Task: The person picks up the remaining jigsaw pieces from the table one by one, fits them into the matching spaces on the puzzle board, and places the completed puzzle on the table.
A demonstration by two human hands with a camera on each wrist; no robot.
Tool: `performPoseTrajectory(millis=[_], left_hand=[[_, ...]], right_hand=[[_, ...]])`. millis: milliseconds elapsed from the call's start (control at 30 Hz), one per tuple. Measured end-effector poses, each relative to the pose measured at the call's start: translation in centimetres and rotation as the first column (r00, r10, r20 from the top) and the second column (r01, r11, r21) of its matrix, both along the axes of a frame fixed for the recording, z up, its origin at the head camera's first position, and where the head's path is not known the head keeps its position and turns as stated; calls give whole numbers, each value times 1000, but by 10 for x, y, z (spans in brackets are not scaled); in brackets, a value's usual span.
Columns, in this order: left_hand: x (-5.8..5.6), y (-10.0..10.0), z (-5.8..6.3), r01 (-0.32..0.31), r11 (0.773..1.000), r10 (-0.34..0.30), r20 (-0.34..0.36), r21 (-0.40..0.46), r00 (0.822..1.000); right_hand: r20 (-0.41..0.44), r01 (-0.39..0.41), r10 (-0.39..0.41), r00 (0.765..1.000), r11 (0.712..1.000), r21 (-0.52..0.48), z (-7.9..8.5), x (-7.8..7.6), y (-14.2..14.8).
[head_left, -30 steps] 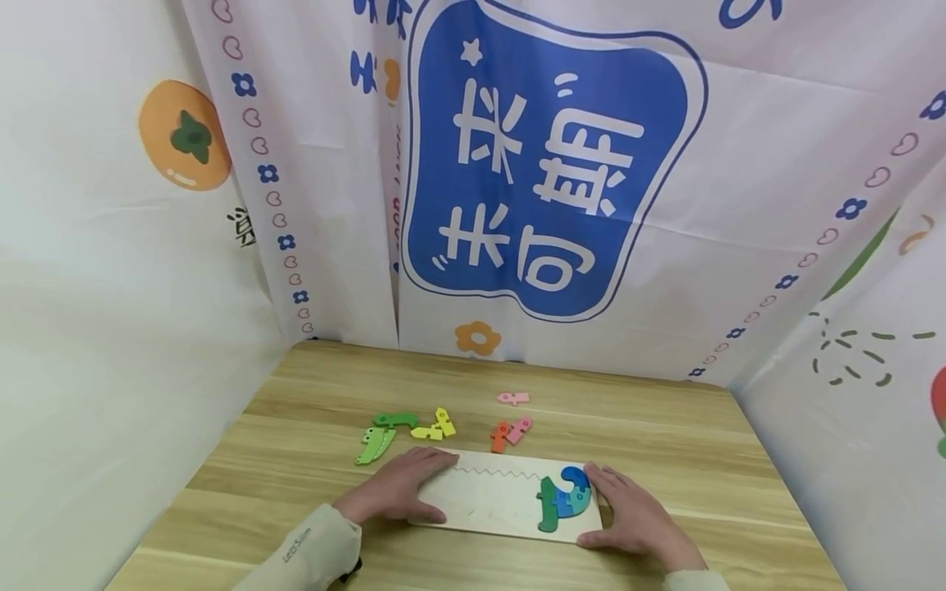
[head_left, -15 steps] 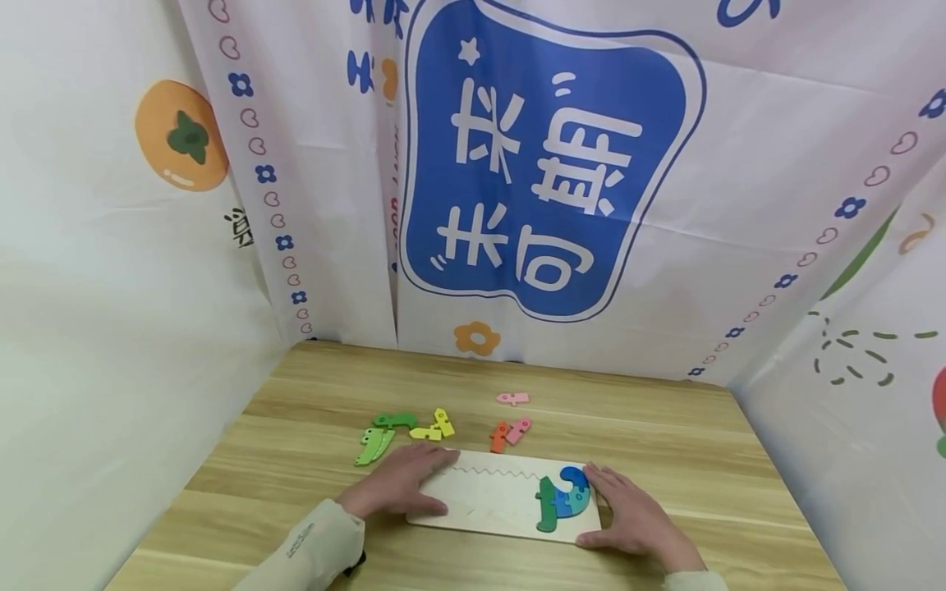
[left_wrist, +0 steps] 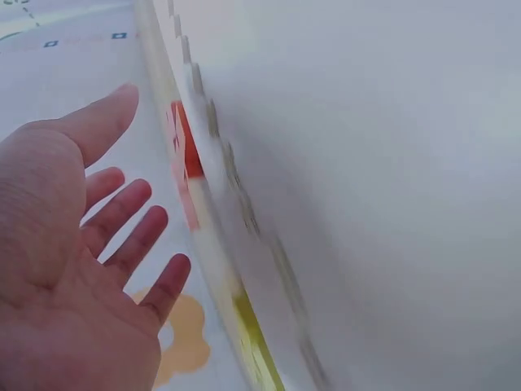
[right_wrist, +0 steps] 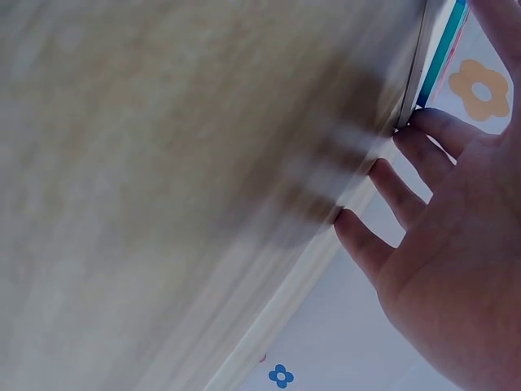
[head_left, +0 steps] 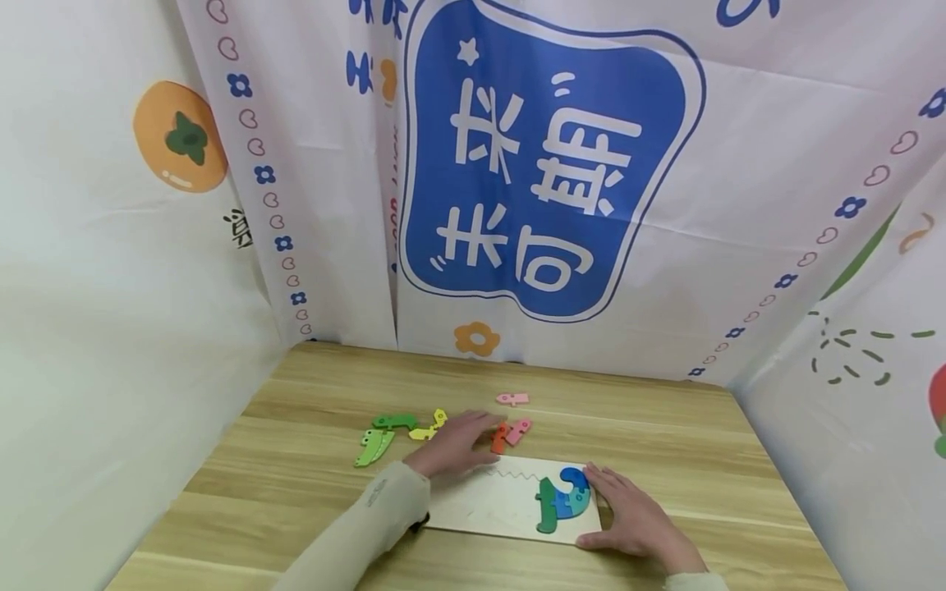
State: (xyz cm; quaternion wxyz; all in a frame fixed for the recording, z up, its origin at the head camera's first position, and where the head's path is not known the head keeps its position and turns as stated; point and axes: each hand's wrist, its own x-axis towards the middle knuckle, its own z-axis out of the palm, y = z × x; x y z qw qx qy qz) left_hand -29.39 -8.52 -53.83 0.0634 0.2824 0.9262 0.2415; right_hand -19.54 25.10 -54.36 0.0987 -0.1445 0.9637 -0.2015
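Note:
A pale wooden puzzle board [head_left: 488, 507] lies on the table, with blue, teal and green pieces [head_left: 563, 499] fitted together at its right end. My left hand [head_left: 456, 443] is over the board's far left part, fingers extended toward an orange puzzle piece [head_left: 498, 441]. In the left wrist view that hand [left_wrist: 89, 236] has spread fingers and holds nothing. At the board's right end, my right hand [head_left: 628, 519] rests with thumb by the near corner and fingers by the far one. The right wrist view has its fingertips [right_wrist: 352, 224] down at table level.
Pink pieces [head_left: 520, 430] lie beside and behind the orange one. Left of my left hand are yellow pieces [head_left: 424, 433], partly covered by it, a green piece [head_left: 395, 421] and a light green crocodile head [head_left: 373, 447]. Printed cloth [head_left: 355, 287] surrounds the wooden table [head_left: 244, 484].
My left hand has left the board's left end and moved right and away from me, toward the orange piece. The right hand and the board have stayed put.

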Motion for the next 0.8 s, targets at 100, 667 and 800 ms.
performPoseTrajectory(millis=[100,667,800], left_hand=[[-11,20,-5,-10,1000,9,-14,-27,1000],[-26,55,-3,-36,996,31,-59,-84,998],[-27,55,-6,-9,996,0,-99,-90,995]], right_hand=[[1,-5,5,1000,1000,-9,0,0,-1],[-6,6,-6,1000,1000,-4,2,1,1],[-2,1,-1,1000,1000,-6,2,0,0]])
